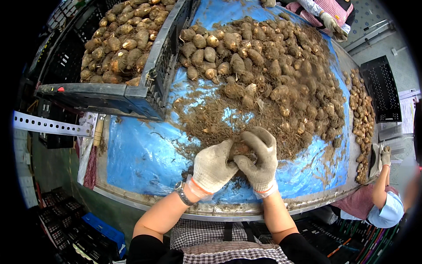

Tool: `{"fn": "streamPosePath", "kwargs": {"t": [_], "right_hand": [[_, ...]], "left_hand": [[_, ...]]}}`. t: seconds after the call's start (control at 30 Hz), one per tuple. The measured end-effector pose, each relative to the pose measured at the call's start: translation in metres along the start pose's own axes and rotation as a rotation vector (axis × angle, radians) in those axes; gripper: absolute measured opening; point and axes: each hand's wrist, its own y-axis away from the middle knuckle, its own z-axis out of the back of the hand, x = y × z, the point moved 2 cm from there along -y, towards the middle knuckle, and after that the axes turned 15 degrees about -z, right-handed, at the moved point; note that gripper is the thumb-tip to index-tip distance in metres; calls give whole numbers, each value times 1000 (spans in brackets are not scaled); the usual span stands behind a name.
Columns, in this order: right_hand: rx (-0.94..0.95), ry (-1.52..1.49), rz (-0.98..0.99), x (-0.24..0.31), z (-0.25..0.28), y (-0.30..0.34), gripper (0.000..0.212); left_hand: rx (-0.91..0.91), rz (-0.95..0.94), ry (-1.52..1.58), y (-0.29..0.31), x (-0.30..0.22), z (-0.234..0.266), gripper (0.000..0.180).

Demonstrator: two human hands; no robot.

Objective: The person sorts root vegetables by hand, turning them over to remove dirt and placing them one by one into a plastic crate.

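Both my hands wear off-white knit gloves, soiled with earth. Between them is a brown, rough-skinned taro corm (241,150), partly covered by the fingers. My left hand (214,166) is closed round its left side, the thumb against it. From the right, my right hand (261,160) curls over it with bent fingers and thumb. They are held over the near part of a blue plastic sheet (136,147). Just beyond lies a loose mat of root fibres and soil (206,121), with a large heap of taro corms (281,70) behind it.
At the far left, a black plastic crate (105,90) holds many taro corms. A wooden-handled tool (99,130) lies near the left edge. On the right are smaller corms (361,127) and a black crate (380,90). Co-workers stand at the far side (336,11) and right (382,202).
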Motion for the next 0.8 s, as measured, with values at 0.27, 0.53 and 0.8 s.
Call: {"fn": "streamPosePath", "kwargs": {"t": [0.27,0.53,0.8], "right_hand": [[-144,-104,87,-11,2,0,18],[159,-555,-378,-24,-1,0,43],[335,-761,-634,-20,-11,10,32]], "left_hand": [[76,13,-47,3,-4,-1,29],[63,-179,-159,-5,-1,6,46],[-157,-337,17,-9,-10,17,45]]}}
